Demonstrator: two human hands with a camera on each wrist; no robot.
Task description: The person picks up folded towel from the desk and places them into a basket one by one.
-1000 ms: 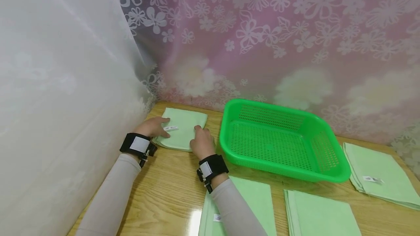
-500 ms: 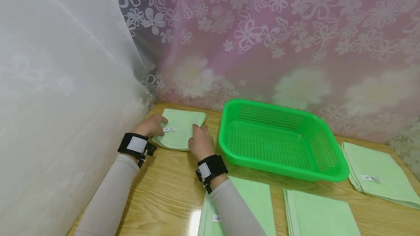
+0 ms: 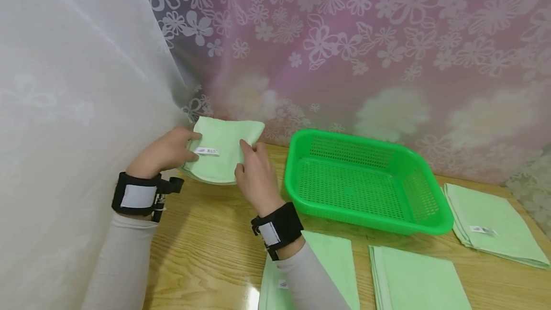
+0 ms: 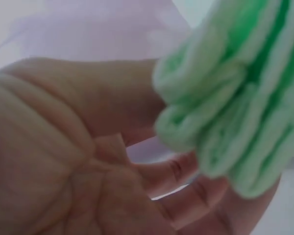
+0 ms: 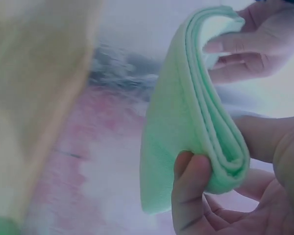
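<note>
A folded light green towel [image 3: 219,157] with a small white label hangs above the table's far left corner, held between both hands. My left hand [image 3: 169,151] grips its left side, thumb on top near the label and fingers below. My right hand [image 3: 258,173] pinches its right side. In the right wrist view the towel [image 5: 174,122] bends in a curve and its stacked layers show at the edge. The left wrist view shows the rounded folds of the towel [image 4: 206,112] between the left thumb and fingers.
A green plastic basket [image 3: 370,227] stands right of the hands, nothing in it. Folded green towels lie near the front, one [image 3: 331,262] partly under the right forearm, another [image 3: 417,276] beside it. A further towel [image 3: 495,224] lies right of the basket. A white curtain [image 3: 86,109] hangs at left.
Both hands have lifted the towel off the wooden table, up and slightly left. The left hand has risen the most. The basket and other towels have stayed in place.
</note>
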